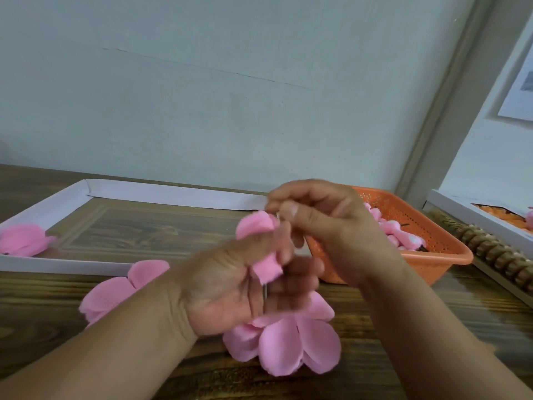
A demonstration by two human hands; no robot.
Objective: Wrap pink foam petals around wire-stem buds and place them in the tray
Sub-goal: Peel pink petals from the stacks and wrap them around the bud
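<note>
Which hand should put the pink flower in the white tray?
Probably the left hand: its fingers already hold the pink foam petal bud, and the white cardboard tray lies on its side.

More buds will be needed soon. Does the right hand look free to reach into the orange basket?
Probably not yet: the right hand pinches the wire stem above the pink petals. The orange basket sits just beyond, open-topped and unobstructed.

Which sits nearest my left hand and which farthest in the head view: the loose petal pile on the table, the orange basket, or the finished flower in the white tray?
From the left hand:
1. Loose petal pile, just below the hand on the table.
2. Orange basket, to the right, behind the right hand.
3. Finished flower, far left corner of the white tray.
</note>
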